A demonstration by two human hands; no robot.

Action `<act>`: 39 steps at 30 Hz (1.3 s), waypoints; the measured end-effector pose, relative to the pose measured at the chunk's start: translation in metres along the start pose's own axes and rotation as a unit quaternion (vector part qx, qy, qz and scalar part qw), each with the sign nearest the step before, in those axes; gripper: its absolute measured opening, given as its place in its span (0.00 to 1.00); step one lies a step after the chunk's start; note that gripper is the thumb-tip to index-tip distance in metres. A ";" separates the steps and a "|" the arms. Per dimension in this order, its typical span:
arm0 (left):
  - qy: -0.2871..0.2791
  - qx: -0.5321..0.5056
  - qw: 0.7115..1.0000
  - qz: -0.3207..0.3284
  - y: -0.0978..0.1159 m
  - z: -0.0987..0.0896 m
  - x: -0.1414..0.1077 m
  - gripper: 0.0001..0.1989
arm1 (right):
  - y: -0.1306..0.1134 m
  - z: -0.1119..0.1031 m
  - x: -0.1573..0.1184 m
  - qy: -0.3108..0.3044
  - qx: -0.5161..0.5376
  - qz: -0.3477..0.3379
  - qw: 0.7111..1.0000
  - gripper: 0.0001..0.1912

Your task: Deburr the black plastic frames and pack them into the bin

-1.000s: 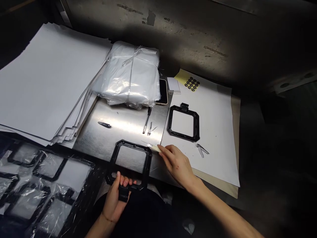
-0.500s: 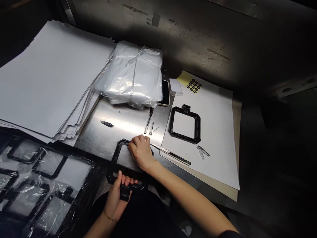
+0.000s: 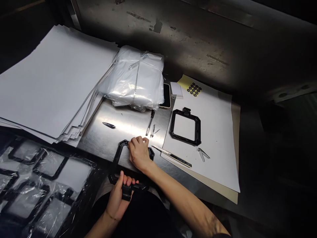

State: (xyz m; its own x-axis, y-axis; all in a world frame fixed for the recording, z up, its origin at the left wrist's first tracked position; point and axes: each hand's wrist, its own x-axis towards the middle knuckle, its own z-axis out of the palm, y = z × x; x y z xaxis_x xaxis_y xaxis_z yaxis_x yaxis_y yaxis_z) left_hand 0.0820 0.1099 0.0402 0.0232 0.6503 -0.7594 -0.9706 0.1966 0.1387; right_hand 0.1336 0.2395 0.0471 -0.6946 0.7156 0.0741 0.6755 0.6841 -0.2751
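Head view: left fingers (image 3: 129, 180) hold an apparently unfinished octagonal black plastic frame (image 3: 118, 155) by the counter's (image 3: 97, 140) near edge; right fingers (image 3: 135, 142), hold unclear.

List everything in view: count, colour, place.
Held frame: 1, black, in hands
Second frame: 1, black, on white sheet
Bagged frames: several, black, lower left
Cutter: 1, dark and silver, across white sheet's edge
White sheet: 1, white, right
Board: 1, tan, under white sheet
Sticker sheet: 1, yellow, beyond second frame
Paper stack: 1, white, left
Bundle: 1, translucent, by paper stack
Phone: 1, dark, partly hidden by bundle
Small pack: 1, white, by phone
Pen: 1, black and clear, on table
Metal bits: several, silver, by pen
Oval piece: 1, black, left of pen
Small tool: 1, silver, near second frame
Table: 1, silver, centre
Left hand: 1, bare, held frame's near side
Right hand: 1, bare, held frame's far side
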 end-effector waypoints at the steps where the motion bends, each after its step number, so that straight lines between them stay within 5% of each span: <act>1: 0.001 0.001 1.000 -0.002 0.000 0.000 0.000 0.18 | -0.002 0.001 0.001 0.002 0.007 0.002 1.000 0.07; 7: 0.001 0.001 1.000 0.003 0.001 0.002 -0.001 0.18 | -0.013 -0.030 -0.002 0.021 0.081 0.040 0.996 0.09; 12: 0.002 0.003 1.000 0.000 0.003 0.003 -0.003 0.17 | 0.004 -0.062 -0.027 -0.018 0.118 -0.009 0.993 0.10; 23: 0.018 0.013 1.000 0.000 0.004 0.007 -0.005 0.17 | 0.009 -0.014 -0.002 -0.017 0.000 -0.006 1.000 0.09; 32: 0.015 0.012 1.000 0.009 0.004 0.008 -0.004 0.17 | 0.005 -0.009 0.002 -0.033 -0.010 -0.024 0.999 0.07; 39: 0.014 0.015 1.000 0.007 0.002 0.006 -0.002 0.17 | -0.013 -0.013 0.008 -0.013 0.084 0.022 0.996 0.05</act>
State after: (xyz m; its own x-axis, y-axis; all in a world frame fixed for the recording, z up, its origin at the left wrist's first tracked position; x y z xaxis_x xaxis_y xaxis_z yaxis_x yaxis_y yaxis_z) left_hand 0.0810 0.1131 0.0460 0.0014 0.6319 -0.7751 -0.9634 0.2085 0.1683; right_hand 0.1225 0.2382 0.0640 -0.6727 0.7391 0.0338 0.6559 0.6168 -0.4351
